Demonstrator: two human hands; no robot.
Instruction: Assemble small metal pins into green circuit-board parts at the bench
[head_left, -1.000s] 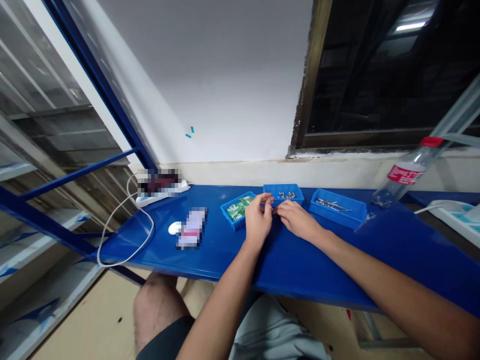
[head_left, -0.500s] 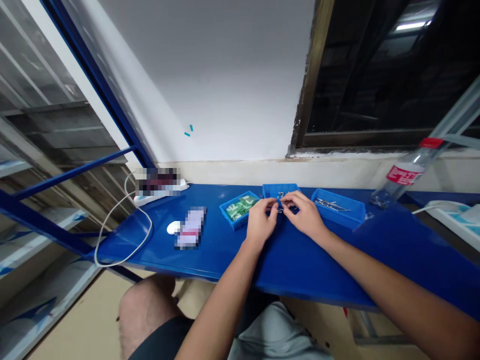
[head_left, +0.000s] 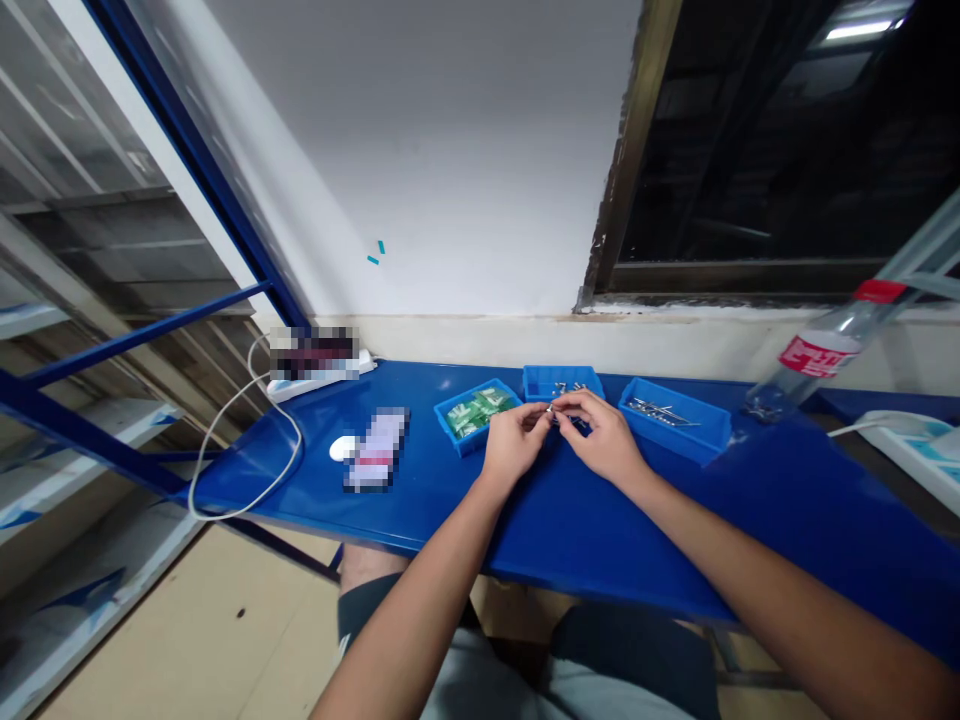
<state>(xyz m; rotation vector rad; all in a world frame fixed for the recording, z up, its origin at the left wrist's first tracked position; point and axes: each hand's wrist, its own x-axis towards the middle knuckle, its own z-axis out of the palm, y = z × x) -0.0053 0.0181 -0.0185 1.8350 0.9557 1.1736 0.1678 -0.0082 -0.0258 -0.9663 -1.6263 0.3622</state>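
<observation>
Left hand (head_left: 514, 440) and right hand (head_left: 600, 432) angled inward, fingertips meeting around small metal piece (head_left: 551, 412).

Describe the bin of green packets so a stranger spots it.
Start at the blue table below the white wall. Find the leftmost blue bin, beside the left hand. It alone holds green packets; the middle bin and right bin hold metal parts.

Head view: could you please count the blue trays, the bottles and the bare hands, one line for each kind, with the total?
Blue trays: 3
Bottle: 1
Bare hands (left hand, right hand): 2
Total: 6
</observation>
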